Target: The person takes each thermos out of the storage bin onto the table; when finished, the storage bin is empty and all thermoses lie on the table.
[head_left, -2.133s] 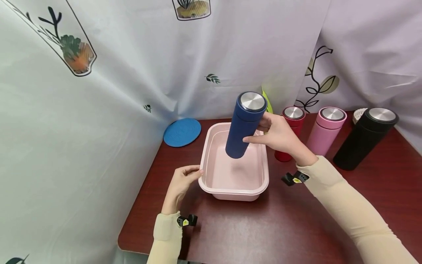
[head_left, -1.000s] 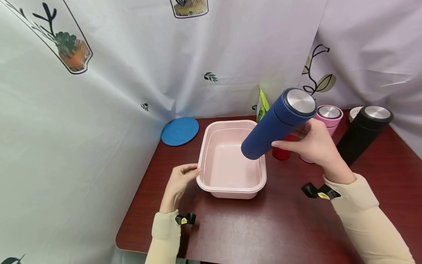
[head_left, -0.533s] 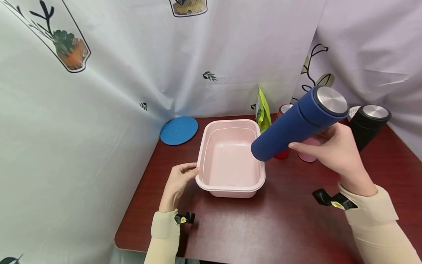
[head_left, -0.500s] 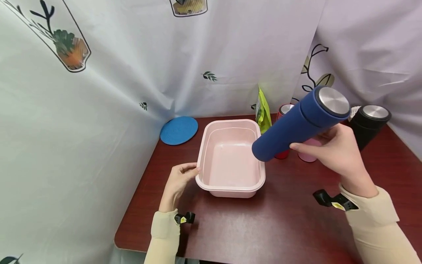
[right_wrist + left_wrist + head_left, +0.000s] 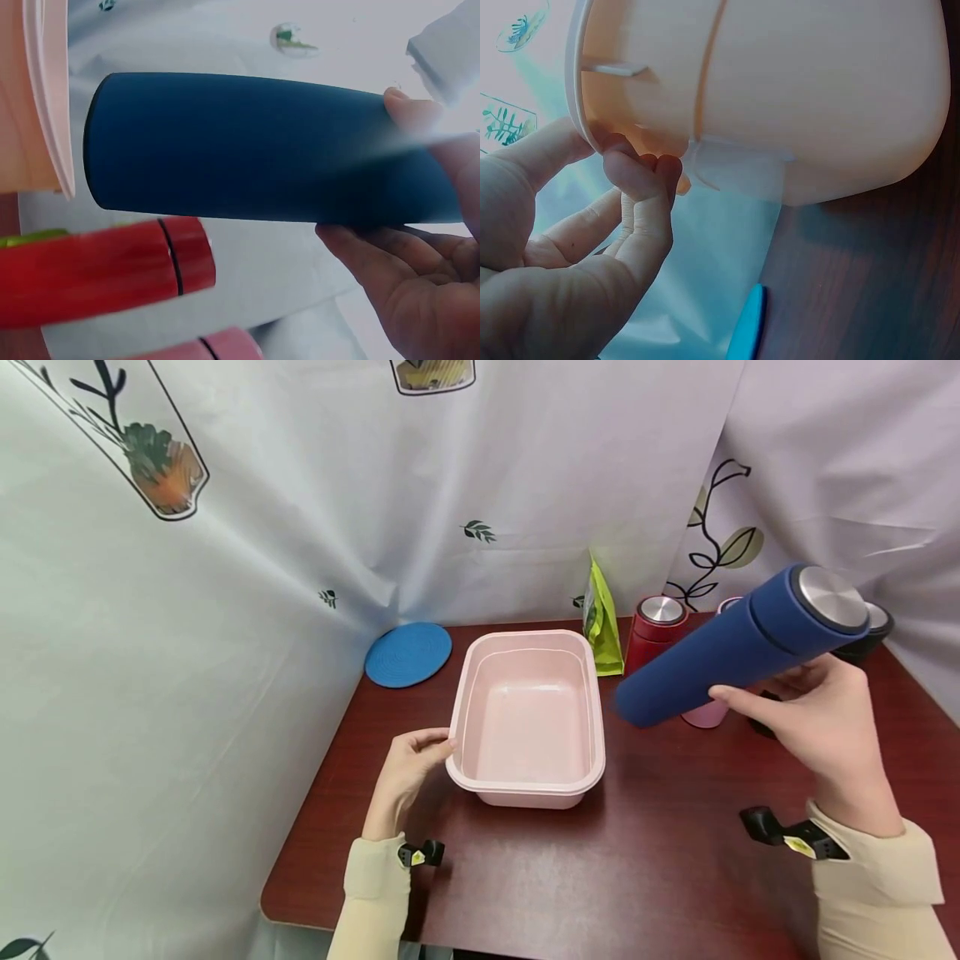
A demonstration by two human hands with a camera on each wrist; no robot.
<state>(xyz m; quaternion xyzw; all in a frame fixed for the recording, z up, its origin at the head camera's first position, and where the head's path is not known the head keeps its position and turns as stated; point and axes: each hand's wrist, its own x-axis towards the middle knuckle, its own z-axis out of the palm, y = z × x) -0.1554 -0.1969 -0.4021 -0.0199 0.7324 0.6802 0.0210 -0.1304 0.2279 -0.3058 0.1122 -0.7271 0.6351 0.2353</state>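
My right hand (image 5: pixel 828 722) grips a blue thermos (image 5: pixel 727 652) with a silver-topped lid. Tilted in the air, the thermos has its lid end up to the right and its base just right of the pink basin (image 5: pixel 525 790). In the right wrist view, thumb and fingers lie on opposite sides of the blue thermos (image 5: pixel 240 150). My left hand (image 5: pixel 408 772) pinches the basin's left rim, thumb on top. The left wrist view shows fingers curled under that rim of the basin (image 5: pixel 817 82). Nothing lies inside the basin.
A red thermos (image 5: pixel 651 631) stands right of the basin. Behind the blue one, a pink thermos (image 5: pixel 705 714) and a black thermos (image 5: pixel 862 647) are partly hidden. A green packet (image 5: pixel 602 627) leans near the back curtain; a blue round mat (image 5: pixel 407 655) lies back left.
My right hand has carried the blue thermos from above the basin to the right, and the thermos has tipped further over. The left hand still holds the basin's rim.
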